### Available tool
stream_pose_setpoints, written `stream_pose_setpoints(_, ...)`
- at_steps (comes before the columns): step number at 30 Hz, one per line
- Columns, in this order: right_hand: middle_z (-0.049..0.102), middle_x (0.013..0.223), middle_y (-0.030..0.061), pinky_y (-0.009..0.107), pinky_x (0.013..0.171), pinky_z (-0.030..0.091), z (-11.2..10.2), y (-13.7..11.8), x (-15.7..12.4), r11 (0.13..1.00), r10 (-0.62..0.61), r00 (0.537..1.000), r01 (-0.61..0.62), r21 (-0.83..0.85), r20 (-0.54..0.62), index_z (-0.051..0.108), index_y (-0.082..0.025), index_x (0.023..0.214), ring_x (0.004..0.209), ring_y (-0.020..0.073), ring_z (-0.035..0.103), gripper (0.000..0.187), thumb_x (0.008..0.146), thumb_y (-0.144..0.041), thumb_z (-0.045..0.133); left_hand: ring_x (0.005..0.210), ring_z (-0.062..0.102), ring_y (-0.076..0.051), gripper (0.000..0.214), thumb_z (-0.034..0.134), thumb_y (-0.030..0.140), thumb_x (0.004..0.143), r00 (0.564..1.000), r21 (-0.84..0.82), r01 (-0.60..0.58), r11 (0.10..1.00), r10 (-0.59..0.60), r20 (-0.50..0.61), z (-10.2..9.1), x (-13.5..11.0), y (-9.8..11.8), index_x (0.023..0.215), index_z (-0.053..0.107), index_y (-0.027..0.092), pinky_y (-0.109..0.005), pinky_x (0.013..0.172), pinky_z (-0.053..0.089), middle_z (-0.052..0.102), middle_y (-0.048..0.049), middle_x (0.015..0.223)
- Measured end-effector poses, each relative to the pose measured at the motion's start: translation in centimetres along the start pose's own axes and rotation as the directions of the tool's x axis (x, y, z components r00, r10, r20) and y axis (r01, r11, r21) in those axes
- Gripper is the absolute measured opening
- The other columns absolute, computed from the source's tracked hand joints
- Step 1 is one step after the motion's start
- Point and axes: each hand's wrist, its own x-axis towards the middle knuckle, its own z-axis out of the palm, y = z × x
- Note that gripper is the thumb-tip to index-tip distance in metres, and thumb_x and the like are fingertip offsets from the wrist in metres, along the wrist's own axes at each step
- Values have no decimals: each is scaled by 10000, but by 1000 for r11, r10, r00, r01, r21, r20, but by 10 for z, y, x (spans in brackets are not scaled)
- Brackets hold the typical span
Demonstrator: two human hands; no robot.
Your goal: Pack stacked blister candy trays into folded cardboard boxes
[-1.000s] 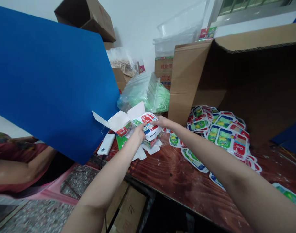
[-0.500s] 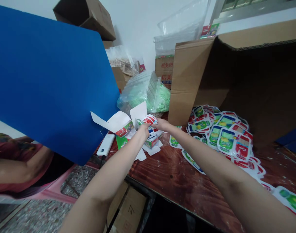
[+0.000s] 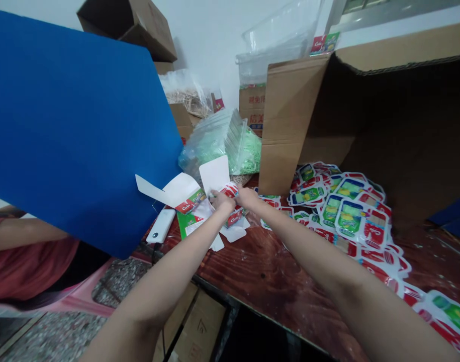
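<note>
Left hand [image 3: 223,202], right hand [image 3: 247,197]: fingers holding packets [image 3: 230,189] both sides, likely for alignment; carton [image 3: 235,218] flaps splayed, presumably for access.

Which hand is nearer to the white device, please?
Left. The left hand is to the right of the white device; the right hand is farther to its right.

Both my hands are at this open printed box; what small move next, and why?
I'd probably press the packets gently down into the open box: they show between your left hand and right hand at its opening, and a white flap stands raised behind them.
</note>
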Motion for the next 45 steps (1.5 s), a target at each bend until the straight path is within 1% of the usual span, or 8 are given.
stream_pose_setpoints(4,628,1166,165,313,834,466,4,3,-7,998,-64,993,60,-36,-103,458,-154,1243,1012,248,635,369,902,-272,533,1455,83,-341,710,558,100,821,979,318,-182,930,200,-26,-11,-10,-5,1462,254,133,-436,1152,173,171,-205,1545)
stream_pose_setpoints(9,572,1191,157,311,859,448,6,10,-12,989,-137,974,124,-81,-179,562,-164,1152,1086,248,535,259,924,-156,438,1400,227,-397,393,592,293,812,948,603,-317,732,247,199,-22,-6,-17,1185,597,170,-523,1111,218,493,-204,1328)
stream_pose_setpoints(14,538,1222,164,391,938,408,13,19,-11,990,-133,961,118,-77,-244,620,-162,1118,1186,301,403,295,963,-273,395,1440,104,-402,449,523,426,856,923,679,-384,625,262,281,-17,-7,-20,1258,574,234,-626,1108,41,359,-171,1491)
stream_pose_setpoints(19,492,1282,147,357,925,416,24,27,-4,998,-63,970,62,-12,-236,645,-154,1093,1095,265,512,341,972,-348,392,1452,84,-389,440,562,382,831,912,687,-401,606,192,362,-9,0,-14,1257,584,272,-606,1102,-102,396,-127,1494)
stream_pose_setpoints(28,628,1109,121,268,829,431,22,41,7,985,48,975,-9,175,-218,607,-153,1120,965,203,627,255,919,-162,449,1411,216,-442,687,647,479,764,888,667,-426,611,144,436,6,16,-6,1379,466,232,-595,1113,13,331,-208,1514)
stream_pose_setpoints(36,702,1073,50,242,807,469,30,44,6,928,41,967,57,369,-252,564,-195,1188,950,152,649,316,976,-299,354,1400,229,-463,830,533,678,768,898,746,-424,514,135,418,-10,24,-20,1467,332,278,-611,1102,-11,253,-219,1544)
stream_pose_setpoints(41,712,1036,59,274,808,490,32,83,-7,939,46,972,37,342,-231,565,-179,1217,915,161,659,366,984,-304,311,1395,258,-442,774,440,694,812,869,765,-494,414,201,452,-25,30,-27,1468,319,302,-599,1108,46,273,-185,1546)
stream_pose_setpoints(45,659,1163,172,398,922,446,46,125,-46,983,78,982,-48,175,-172,612,-131,1185,1064,272,613,333,928,-275,456,1414,237,-375,657,390,621,881,784,660,-617,429,404,471,-31,21,-29,1427,398,255,-500,1129,154,342,-151,1514)
